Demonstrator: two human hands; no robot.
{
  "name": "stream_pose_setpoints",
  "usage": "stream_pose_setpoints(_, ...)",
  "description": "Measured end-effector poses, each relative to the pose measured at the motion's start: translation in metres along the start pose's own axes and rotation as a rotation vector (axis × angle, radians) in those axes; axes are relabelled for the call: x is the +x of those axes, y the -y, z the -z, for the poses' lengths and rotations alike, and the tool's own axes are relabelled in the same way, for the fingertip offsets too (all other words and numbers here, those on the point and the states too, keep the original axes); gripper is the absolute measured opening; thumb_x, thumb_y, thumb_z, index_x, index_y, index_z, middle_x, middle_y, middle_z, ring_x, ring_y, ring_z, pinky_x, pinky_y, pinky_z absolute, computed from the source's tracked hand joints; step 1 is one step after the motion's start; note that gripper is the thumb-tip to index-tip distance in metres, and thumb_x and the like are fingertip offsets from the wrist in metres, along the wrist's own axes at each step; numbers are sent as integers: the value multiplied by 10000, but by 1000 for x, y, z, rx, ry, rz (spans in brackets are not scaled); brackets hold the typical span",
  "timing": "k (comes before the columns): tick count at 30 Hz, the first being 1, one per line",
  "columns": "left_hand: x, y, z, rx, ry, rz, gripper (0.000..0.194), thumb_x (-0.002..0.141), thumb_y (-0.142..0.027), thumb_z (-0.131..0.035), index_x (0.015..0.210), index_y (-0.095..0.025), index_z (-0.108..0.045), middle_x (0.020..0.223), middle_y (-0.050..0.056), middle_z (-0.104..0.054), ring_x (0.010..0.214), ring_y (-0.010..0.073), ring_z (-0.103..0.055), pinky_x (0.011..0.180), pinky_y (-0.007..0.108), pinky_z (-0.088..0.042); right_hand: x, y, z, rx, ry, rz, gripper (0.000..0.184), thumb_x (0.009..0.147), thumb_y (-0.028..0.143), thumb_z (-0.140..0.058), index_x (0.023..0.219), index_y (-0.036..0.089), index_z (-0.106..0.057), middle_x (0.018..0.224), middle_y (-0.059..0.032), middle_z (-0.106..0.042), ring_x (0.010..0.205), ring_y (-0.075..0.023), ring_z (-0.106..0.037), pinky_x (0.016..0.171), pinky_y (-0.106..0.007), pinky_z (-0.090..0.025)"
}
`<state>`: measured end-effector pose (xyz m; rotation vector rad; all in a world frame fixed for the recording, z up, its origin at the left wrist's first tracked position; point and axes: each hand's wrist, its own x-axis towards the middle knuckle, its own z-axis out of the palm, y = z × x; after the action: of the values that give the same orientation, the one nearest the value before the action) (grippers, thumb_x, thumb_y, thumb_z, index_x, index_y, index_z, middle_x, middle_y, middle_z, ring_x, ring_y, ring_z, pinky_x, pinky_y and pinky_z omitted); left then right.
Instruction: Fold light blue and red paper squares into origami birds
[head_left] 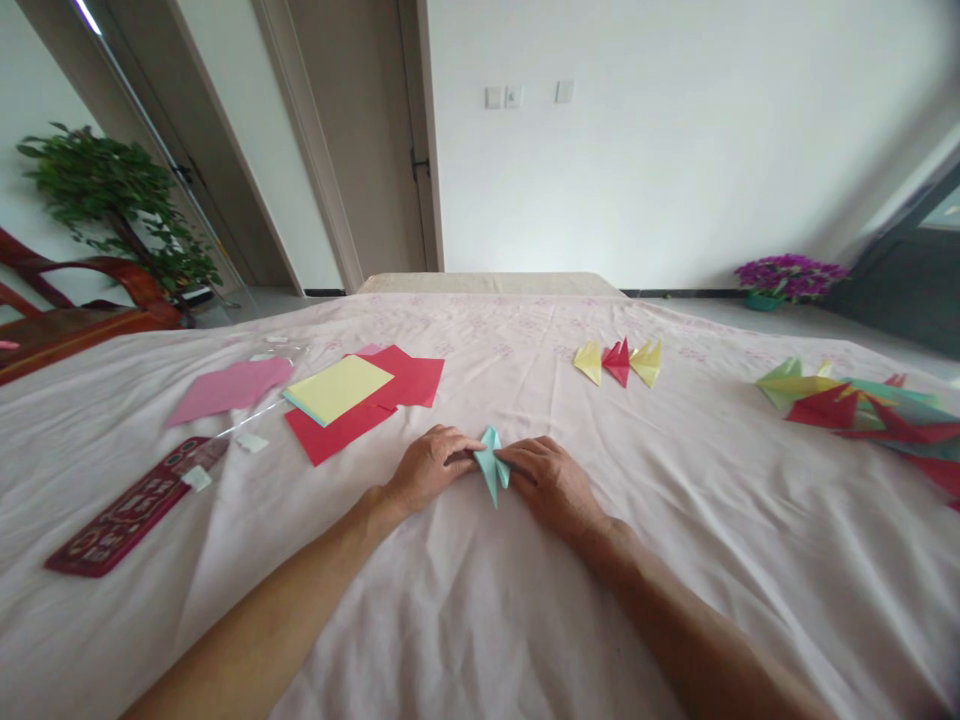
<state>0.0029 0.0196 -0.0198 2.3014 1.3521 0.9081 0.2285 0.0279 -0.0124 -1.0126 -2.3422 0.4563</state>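
Observation:
Between my two hands is a light blue folded paper piece point(491, 468), narrow and pointed at its near end, just above or on the pink cloth. My left hand point(433, 466) pinches its left edge between thumb and fingers. On the opposite edge, my right hand point(551, 482) grips the paper with its fingers pressed together. A lengthwise split shows down the middle of the piece. The undersides of the fingers are hidden.
Left lie red sheets point(416, 380), a yellow sheet point(341, 388), pink paper point(229, 390) and a dark red packet point(135, 510). Beyond my right hand stand yellow and red folded papers point(616, 362). Several more folded pieces point(862, 405) are heaped far right on the tablecloth point(697, 520).

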Motion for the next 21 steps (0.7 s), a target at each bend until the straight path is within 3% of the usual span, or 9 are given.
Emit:
stream_pose_setpoints(6, 1, -5, -4, -38, -34, -2, 224, 852, -218, -645, 1066, -248, -703, 924, 37, -673, 883, 177, -613, 799, 291, -497, 3, -4, -3, 109, -57, -49, 264, 900, 181, -515, 1072, 248, -703, 984, -47, -716, 928, -189, -619, 851, -326, -451)
stream_pose_setpoints(13, 0, -26, -1, -194, -239, 70, 151, 866, -335, -624, 870, -208, -703, 951, 55, -653, 937, 196, -593, 882, 337, -470, 1, 13, 1, 221, -154, -133, 213, 922, 267, -487, 867, 202, -682, 782, -6, -678, 717, -151, -604, 658, -249, -454)
stream_pose_setpoints(17, -6, -48, -3, -461, -172, 228, 237, 891, -394, -569, 838, -170, -628, 736, 18, -638, 695, 148, -598, 667, 252, -494, -1, 27, 7, 534, -244, -244, 210, 889, 314, -536, 992, 194, -674, 767, 1, -662, 730, -157, -607, 670, -265, -469)
stream_pose_setpoints(21, -9, -62, -6, -818, -81, 377, 283, 867, -437, -595, 896, -155, -589, 707, -2, -615, 589, 122, -575, 548, 221, -466, -2, 32, 10, 907, -298, -372, 451, 840, 370, -600, 1245, 177, -565, 693, 22, -621, 649, -146, -588, 626, -282, -473)
